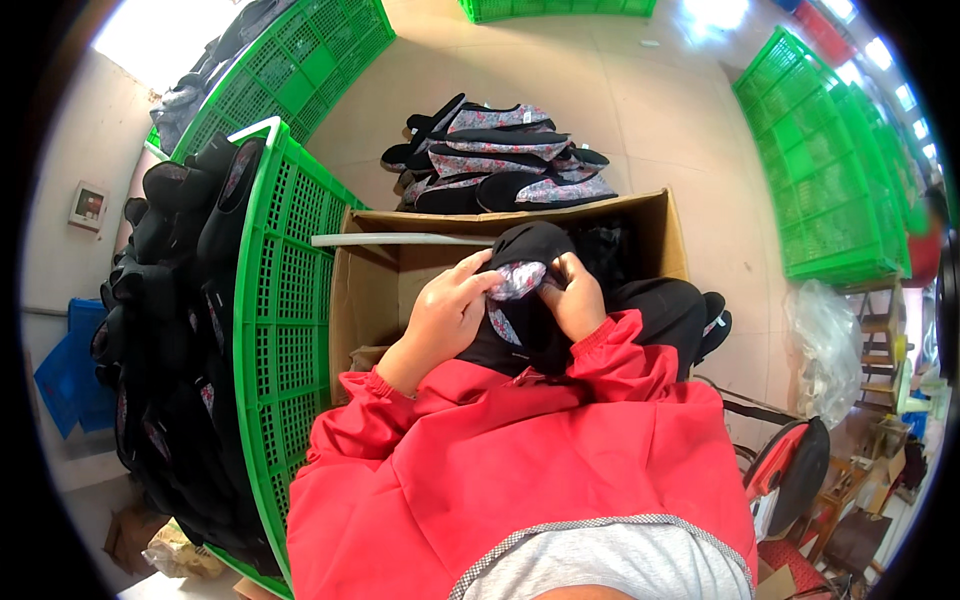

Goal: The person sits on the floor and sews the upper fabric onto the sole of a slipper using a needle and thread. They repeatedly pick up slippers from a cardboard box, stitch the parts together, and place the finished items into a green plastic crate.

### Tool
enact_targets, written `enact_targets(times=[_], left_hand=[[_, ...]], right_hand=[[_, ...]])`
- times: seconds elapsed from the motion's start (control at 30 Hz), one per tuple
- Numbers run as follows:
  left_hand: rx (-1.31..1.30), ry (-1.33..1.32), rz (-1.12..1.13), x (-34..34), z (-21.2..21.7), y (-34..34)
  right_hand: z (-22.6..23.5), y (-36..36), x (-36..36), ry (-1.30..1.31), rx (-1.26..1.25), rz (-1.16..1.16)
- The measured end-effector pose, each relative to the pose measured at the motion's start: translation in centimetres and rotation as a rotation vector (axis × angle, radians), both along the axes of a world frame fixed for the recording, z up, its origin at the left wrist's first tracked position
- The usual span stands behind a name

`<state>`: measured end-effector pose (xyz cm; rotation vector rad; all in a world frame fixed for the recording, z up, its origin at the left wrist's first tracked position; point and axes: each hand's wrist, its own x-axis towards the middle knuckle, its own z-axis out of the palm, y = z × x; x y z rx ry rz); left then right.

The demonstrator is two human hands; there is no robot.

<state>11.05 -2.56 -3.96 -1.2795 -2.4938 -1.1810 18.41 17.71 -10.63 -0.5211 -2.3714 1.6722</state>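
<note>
In front of my lap I hold a soft black slipper-like piece (532, 241) with a pink-and-grey floral lining showing at its opening. My left hand (452, 312) pinches the left edge of the lining between thumb and fingers. On the other side, my right hand (576, 302) grips the right edge, its fingers partly hidden by the fabric. Below the hands, more black fabric with a floral strip (503, 325) lies against my lap. An opened cardboard box (400, 268) stands just beyond, with dark pieces inside at its right.
A pile of black-and-floral pieces (510, 155) lies on the floor behind the box. To my left stands a green crate (290, 300) beside many heaped black pieces (165, 330). A pale strip (400, 240) crosses the box. Green crates (820, 160) and clear plastic (828, 345) are at right.
</note>
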Motion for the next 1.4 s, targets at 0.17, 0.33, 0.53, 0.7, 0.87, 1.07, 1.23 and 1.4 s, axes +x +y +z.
enact_targets(times=[0.17, 0.33, 0.53, 0.7, 0.87, 1.07, 1.23, 1.4], left_hand=[[-0.038, -0.089, 0.0, -0.1, -0.1, -0.7], [-0.038, -0.086, 0.041, -0.4, -1.0, 0.1], [-0.055, -0.094, 0.059, -0.3, -0.7, 0.8], [-0.067, -0.023, 0.087, 0.5, -1.3, 2.0], [-0.108, 0.172, 0.164, 1.1, -3.8, 3.1], [-0.206, 0.19, 0.29, -2.2, -5.8, 5.0], [-0.85, 0.184, 0.245, -5.5, -6.2, 7.0], [-0.887, -0.01, 0.219, -7.4, -6.5, 7.5]], right_hand=[[-0.4, -0.3, -0.8, 0.039, -0.122, 0.068], [-1.5, 0.0, -1.0, -0.012, -0.176, 0.082], [-0.9, 0.3, -1.0, -0.101, -0.125, 0.112], [-0.7, 0.2, -0.8, -0.063, -0.102, 0.097], [2.0, 0.1, -0.4, -0.058, 0.01, 0.094], [0.9, -0.8, -0.3, 0.043, 0.037, 0.106], [1.0, -2.0, -1.2, -0.008, 0.006, 0.108], [1.1, -2.5, -1.3, -0.055, 0.013, 0.109]])
